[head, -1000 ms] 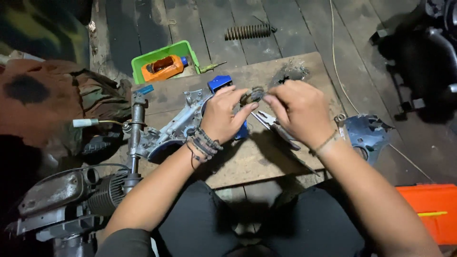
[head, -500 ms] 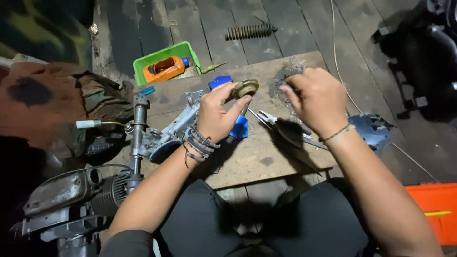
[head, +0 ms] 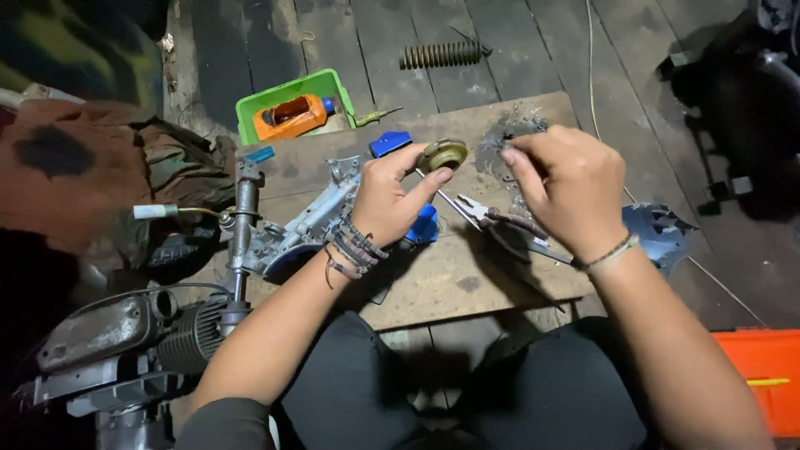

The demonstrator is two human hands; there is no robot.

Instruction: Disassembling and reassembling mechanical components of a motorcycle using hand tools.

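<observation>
Left hand (head: 385, 200) pinches a small brass-coloured round part (head: 442, 155) by its rim, above the wooden board (head: 433, 283). Right hand (head: 560, 183), fingertips closed on something too small to identify, hovers beside it. The part looks rigid, light, possibly greasy; edge grip suits it.

Round brass-coloured part (head: 442, 155), grimy, pinched at its edge between fingers, held tilted above the board's far side.
</observation>
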